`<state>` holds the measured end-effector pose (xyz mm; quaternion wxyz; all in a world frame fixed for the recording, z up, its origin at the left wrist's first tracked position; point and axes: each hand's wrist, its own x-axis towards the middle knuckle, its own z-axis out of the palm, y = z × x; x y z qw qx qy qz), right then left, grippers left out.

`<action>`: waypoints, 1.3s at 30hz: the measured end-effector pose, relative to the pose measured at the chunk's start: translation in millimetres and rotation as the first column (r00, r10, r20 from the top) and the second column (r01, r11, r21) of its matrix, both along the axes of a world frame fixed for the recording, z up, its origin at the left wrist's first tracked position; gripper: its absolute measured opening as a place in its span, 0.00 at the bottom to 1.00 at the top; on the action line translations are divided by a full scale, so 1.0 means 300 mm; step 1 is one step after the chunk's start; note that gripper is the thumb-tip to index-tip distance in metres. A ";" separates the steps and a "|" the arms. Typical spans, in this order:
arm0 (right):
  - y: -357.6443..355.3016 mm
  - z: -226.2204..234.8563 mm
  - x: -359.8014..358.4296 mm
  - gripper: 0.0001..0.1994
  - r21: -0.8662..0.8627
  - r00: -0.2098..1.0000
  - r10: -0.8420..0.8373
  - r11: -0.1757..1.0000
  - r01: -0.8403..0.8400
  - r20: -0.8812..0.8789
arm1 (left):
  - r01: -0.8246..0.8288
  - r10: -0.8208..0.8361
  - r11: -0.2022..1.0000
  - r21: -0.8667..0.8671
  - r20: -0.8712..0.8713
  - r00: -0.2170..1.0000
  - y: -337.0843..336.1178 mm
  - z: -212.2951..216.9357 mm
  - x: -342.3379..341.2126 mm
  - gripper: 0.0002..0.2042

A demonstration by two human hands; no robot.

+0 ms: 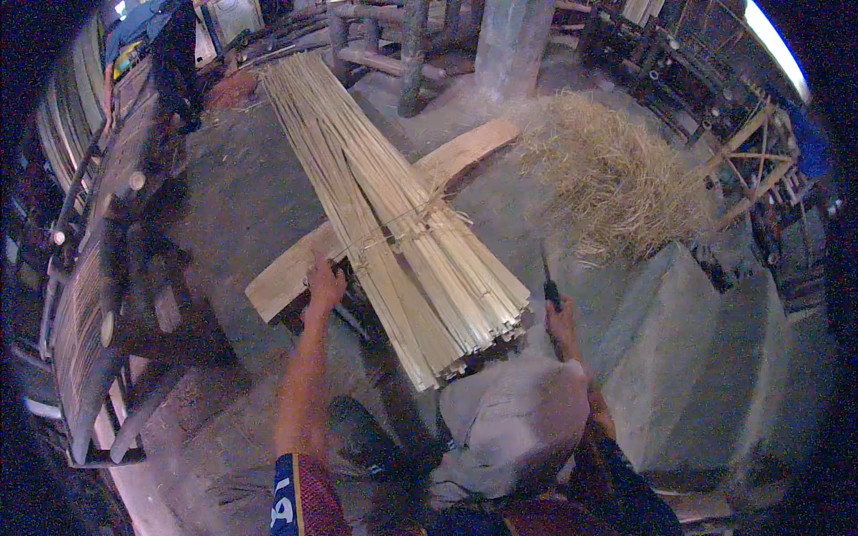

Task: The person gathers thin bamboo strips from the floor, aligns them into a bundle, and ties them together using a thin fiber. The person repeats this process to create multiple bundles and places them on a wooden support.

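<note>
A long bundle of pale split strips (402, 214), bound by a thin tie (386, 234), lies slantwise across a curved wooden plank (290, 272), its cut ends toward me. My left hand (325, 286) is at the plank's near edge, left of the bundle. Its fingers are curled, and what they hold, if anything, is hidden. To the right of the strip ends, my right hand (561, 323) is closed round the dark handle of a knife (549, 279). The narrow blade points away from me, apart from the bundle.
A heap of straw-like shavings (617, 179) lies at the right. Grey cloth (514, 420) covers my knee below the strip ends, and a pale sheet (688, 348) spreads on the right. A wooden rack (107, 330) stands left; another person (170, 54) is at the far left.
</note>
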<state>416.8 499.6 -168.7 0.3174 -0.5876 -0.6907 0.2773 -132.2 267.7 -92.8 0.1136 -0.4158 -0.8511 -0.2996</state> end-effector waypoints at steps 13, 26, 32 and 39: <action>-0.117 -0.350 0.164 0.28 0.262 0.948 -0.188 0.958 0.119 0.257 | -0.062 -0.273 0.861 0.505 0.560 0.782 -0.003 0.691 0.434 0.14; -0.278 1.070 -0.494 0.28 -0.260 0.455 0.194 0.604 -0.753 -0.869 | 0.546 -0.691 0.721 0.427 0.503 0.520 -0.085 0.717 0.968 0.08; -0.346 1.141 -0.538 0.33 -0.302 0.696 0.340 0.720 -0.625 -0.632 | 0.610 -0.732 0.680 0.407 0.427 0.531 -0.131 0.764 0.951 0.08; -0.376 1.140 -0.441 0.24 -0.278 0.653 0.389 0.678 -0.680 -0.650 | 0.704 -0.808 0.585 0.403 0.362 0.465 -0.168 0.745 0.978 0.13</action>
